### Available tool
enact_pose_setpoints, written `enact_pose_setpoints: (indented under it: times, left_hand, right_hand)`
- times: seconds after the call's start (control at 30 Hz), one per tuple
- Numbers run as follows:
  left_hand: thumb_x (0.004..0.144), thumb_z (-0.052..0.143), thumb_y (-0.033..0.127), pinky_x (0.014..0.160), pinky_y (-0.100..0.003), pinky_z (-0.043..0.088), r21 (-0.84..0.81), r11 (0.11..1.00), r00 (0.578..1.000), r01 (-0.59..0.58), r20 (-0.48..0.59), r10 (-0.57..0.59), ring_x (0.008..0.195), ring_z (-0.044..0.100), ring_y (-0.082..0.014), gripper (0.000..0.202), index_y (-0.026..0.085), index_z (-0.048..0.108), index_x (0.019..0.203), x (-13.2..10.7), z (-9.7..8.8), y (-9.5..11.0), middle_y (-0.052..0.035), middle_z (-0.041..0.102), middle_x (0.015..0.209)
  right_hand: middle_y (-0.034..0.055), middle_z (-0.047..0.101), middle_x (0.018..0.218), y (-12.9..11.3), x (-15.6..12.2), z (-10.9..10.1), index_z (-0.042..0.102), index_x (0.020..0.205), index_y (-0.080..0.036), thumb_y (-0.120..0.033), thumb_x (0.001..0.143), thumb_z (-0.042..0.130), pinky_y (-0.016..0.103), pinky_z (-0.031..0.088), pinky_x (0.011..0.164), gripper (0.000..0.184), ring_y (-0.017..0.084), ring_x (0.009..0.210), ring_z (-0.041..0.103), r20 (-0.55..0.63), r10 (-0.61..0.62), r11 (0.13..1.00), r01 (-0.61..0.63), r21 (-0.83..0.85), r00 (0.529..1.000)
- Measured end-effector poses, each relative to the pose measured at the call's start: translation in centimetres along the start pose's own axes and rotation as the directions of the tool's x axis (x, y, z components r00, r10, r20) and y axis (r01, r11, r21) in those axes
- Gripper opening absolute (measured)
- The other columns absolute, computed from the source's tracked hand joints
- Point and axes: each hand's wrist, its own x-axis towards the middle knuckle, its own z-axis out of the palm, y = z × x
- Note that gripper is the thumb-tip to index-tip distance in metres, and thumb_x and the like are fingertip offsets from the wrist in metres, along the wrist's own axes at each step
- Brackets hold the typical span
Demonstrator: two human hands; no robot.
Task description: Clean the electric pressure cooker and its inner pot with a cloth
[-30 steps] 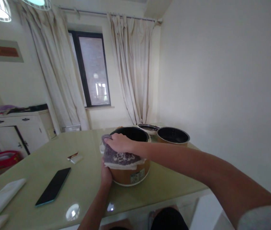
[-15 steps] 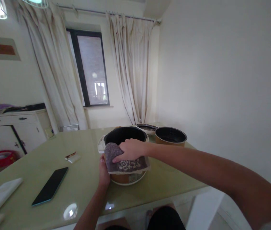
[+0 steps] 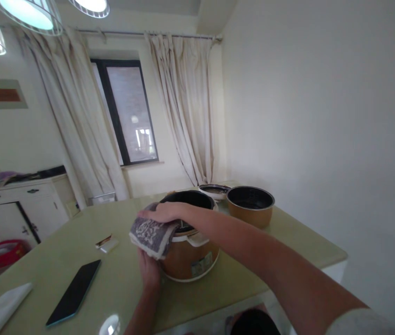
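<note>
A brown rice cooker body (image 3: 190, 260) with a dark open top stands on the pale green table (image 3: 113, 274). My right hand (image 3: 160, 213) lies flat on a grey patterned cloth (image 3: 150, 233), pressing it over the cooker's near-left rim. My left hand (image 3: 148, 272) rests against the cooker's lower left side, fingers curved on its wall, partly hidden under the cloth.
A brown inner pot (image 3: 250, 204) and a round lid (image 3: 213, 190) sit behind the cooker. A black phone (image 3: 75, 292), a white flat object (image 3: 3, 307) and a small lighter-like item (image 3: 107, 243) lie at left. A white cabinet (image 3: 19, 209) and curtained window stand beyond.
My right hand has slid the cloth from the cooker's front wall up and left onto its rim. The camera tilted up slightly. My left hand stays on the cooker's side.
</note>
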Motion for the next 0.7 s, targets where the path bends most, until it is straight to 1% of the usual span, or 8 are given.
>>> enact_pose_setpoints:
  times: [0.1, 0.17, 0.2, 0.27, 0.33, 0.4, 0.53, 0.7]
  left_hand:
    - [0.101, 0.018, 0.037, 0.107, -0.053, 0.053, -0.189, 0.979, 0.929, 0.078, -0.343, -0.140, 0.137, 0.055, -0.0329, 0.055, 0.020, 0.033, 0.151, 0.8, -2.1, 2.3, -0.0167, 0.052, 0.148]
    - [0.098, 0.030, 0.035, 0.103, -0.051, 0.055, -0.270, 0.957, 0.838, -0.103, -0.543, -0.063, 0.129, 0.059, -0.0325, 0.052, 0.020, 0.041, 0.147, 1.7, -3.8, 5.4, -0.0142, 0.057, 0.143]
    - [0.099, 0.032, 0.036, 0.099, -0.049, 0.056, -0.245, 0.943, 0.854, -0.223, -0.516, 0.068, 0.123, 0.063, -0.0314, 0.048, 0.021, 0.048, 0.142, 2.2, -4.5, 7.2, -0.0127, 0.062, 0.138]
    - [0.101, 0.039, 0.040, 0.099, -0.044, 0.054, -0.071, 0.879, 0.879, -0.471, -0.115, 0.462, 0.115, 0.067, -0.0290, 0.041, 0.021, 0.065, 0.125, 3.2, -5.6, 11.1, -0.0105, 0.071, 0.124]
    - [0.099, 0.047, 0.051, 0.096, -0.042, 0.052, 0.124, 0.714, 0.689, -0.689, 0.418, 0.592, 0.096, 0.071, -0.0269, 0.042, 0.022, 0.076, 0.091, 4.4, -5.9, 14.2, -0.0080, 0.077, 0.093]
    - [0.101, 0.042, 0.057, 0.090, -0.039, 0.050, 0.214, 0.605, 0.577, -0.767, 0.641, 0.506, 0.080, 0.069, -0.0246, 0.057, 0.021, 0.072, 0.068, 5.9, -5.8, 15.8, -0.0082, 0.072, 0.072]
    - [0.103, 0.028, 0.062, 0.078, -0.032, 0.051, 0.159, 0.674, 0.544, -0.721, 0.732, 0.409, 0.072, 0.066, -0.0201, 0.071, 0.021, 0.070, 0.064, 10.1, -5.2, 14.8, -0.0059, 0.070, 0.069]
    - [0.086, 0.063, 0.059, 0.109, -0.037, 0.048, 0.373, 0.669, 0.685, -0.643, 0.671, 0.284, 0.116, 0.068, -0.0279, 0.051, 0.022, 0.077, 0.118, 15.1, -3.5, 13.5, -0.0098, 0.074, 0.125]
  right_hand:
    - [0.0147, 0.078, 0.123, 5.1, -2.6, -3.4, 0.076, 0.115, -0.019, -0.070, 0.102, 0.044, 0.040, 0.056, 0.100, 0.062, 0.031, 0.119, 0.072, -0.108, 0.071, 0.994, -0.079, -0.075, 0.992]
    - [0.0190, 0.067, 0.142, 8.7, -4.2, -5.1, 0.065, 0.136, -0.018, -0.053, 0.098, 0.062, 0.044, 0.050, 0.109, 0.051, 0.035, 0.136, 0.061, -0.366, 0.191, 0.937, -0.280, -0.207, 0.911]
    - [0.0203, 0.062, 0.148, 10.3, -4.9, -5.5, 0.060, 0.142, -0.018, -0.043, 0.097, 0.064, 0.044, 0.049, 0.110, 0.052, 0.035, 0.140, 0.057, -0.379, 0.263, 0.909, -0.360, -0.211, 0.887]
    - [0.0235, 0.064, 0.145, 12.6, -5.6, -5.6, 0.060, 0.141, -0.013, -0.030, 0.095, 0.064, 0.043, 0.052, 0.105, 0.050, 0.036, 0.134, 0.062, -0.343, 0.355, 0.877, -0.437, -0.201, 0.870]
    - [0.0235, 0.071, 0.134, 13.6, -5.8, -4.9, 0.067, 0.133, -0.011, -0.026, 0.097, 0.058, 0.037, 0.055, 0.097, 0.040, 0.033, 0.123, 0.070, -0.266, 0.403, 0.872, -0.456, -0.179, 0.876]
    - [0.0219, 0.073, 0.131, 13.8, -5.7, -4.2, 0.071, 0.127, -0.011, -0.026, 0.100, 0.053, 0.033, 0.055, 0.094, 0.036, 0.031, 0.120, 0.072, -0.223, 0.420, 0.873, -0.459, -0.163, 0.880]
    - [0.0229, 0.071, 0.136, 13.3, -5.7, -4.1, 0.070, 0.131, -0.010, -0.024, 0.101, 0.051, 0.032, 0.054, 0.097, 0.039, 0.031, 0.126, 0.070, -0.199, 0.417, 0.882, -0.448, -0.145, 0.887]
    - [0.0257, 0.071, 0.134, 12.9, -6.3, -4.7, 0.072, 0.130, -0.009, -0.020, 0.095, 0.057, 0.034, 0.056, 0.096, 0.039, 0.033, 0.125, 0.070, -0.197, 0.422, 0.886, -0.449, -0.118, 0.885]
